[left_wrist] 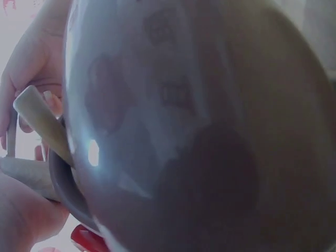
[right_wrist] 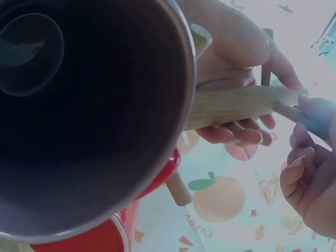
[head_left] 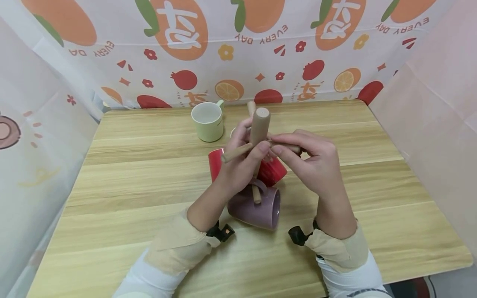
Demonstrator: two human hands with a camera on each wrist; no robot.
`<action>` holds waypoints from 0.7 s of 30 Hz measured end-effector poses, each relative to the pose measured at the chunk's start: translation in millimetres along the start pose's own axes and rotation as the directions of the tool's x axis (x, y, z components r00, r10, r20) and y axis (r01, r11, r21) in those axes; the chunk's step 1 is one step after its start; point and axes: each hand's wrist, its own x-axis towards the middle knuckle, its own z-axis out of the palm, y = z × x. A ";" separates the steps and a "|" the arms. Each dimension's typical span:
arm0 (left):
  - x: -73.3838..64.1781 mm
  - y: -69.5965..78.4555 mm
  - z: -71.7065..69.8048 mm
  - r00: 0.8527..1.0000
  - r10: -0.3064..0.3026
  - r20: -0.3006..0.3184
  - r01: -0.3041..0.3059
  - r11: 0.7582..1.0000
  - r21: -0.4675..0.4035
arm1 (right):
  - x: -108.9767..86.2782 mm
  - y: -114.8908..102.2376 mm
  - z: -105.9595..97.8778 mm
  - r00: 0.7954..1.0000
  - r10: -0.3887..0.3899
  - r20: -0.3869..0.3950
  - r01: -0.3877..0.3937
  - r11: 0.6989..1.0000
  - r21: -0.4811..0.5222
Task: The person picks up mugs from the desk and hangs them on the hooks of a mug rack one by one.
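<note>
In the head view, a wooden mug tree rises mid-table, its thick post pointing at the camera and thin pegs sticking out. My left hand grips the post, with the thumb on the near side. The thumb and fingers of my right hand pinch a peg on the right side. A purple mug hangs sideways by its handle from a lower peg; it fills much of both wrist views. Red mug surfaces show on both sides of my left hand, partly hidden.
A pale green mug stands upright behind the mug tree, toward the back left. Part of a white rim peeks out by my left fingers. Fruit-printed cloth hangs along the wooden table's back edge; pale cloth hangs on both sides.
</note>
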 end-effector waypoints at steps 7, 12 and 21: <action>5.7 4.3 0.9 0.999 -0.018 0.033 0.016 0.999 0.050 | 0.3 -0.7 -1.9 1.000 -0.022 0.001 0.022 0.998 0.059; 8.9 4.5 1.9 0.997 0.051 0.060 -0.059 0.989 0.136 | -0.6 0.2 1.2 1.000 -0.019 -0.005 0.019 0.996 0.089; 9.2 5.1 -0.5 0.993 0.058 0.100 -0.077 0.978 0.196 | -3.1 -1.5 7.6 0.999 0.001 -0.046 0.001 0.999 0.044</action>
